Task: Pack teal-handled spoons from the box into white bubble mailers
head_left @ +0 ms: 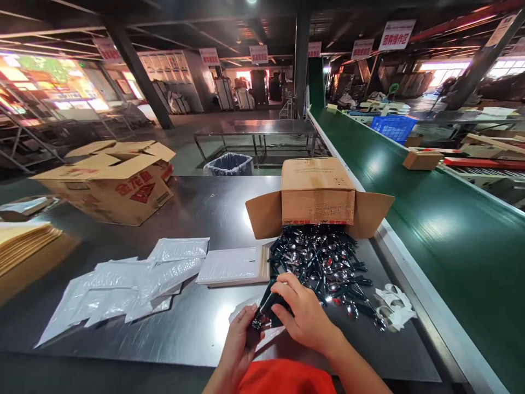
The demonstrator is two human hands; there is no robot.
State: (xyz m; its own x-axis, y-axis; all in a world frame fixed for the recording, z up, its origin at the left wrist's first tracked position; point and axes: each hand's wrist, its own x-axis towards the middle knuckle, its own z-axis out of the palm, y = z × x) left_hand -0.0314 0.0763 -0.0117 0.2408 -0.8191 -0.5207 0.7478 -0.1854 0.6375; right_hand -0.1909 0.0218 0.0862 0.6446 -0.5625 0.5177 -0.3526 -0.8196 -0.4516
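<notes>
My left hand [241, 334] is closed round the lower end of a bunch of black-handled cutlery [274, 303], with shiny metal ends near my thumb. My right hand [301, 314] curls over the upper part of the same bunch, thumb and fingers bent round the handles. Just beyond lies a heap of black-handled spoons [324, 262], spilling from an open cardboard box [318, 205] tipped on its side. Under my hands lies a white padded envelope [270, 335], partly covered by them. To its upper left stands a neat stack of white padded envelopes [232, 265].
Filled-looking white envelopes [131, 284] overlap on the steel table [197, 213] at left. Behind them stands another open carton [127, 189]. Torn white strips [396, 306] lie right of the spoons. A green conveyor belt [435, 230] runs along the right. A lined bin [229, 164] stands beyond the table.
</notes>
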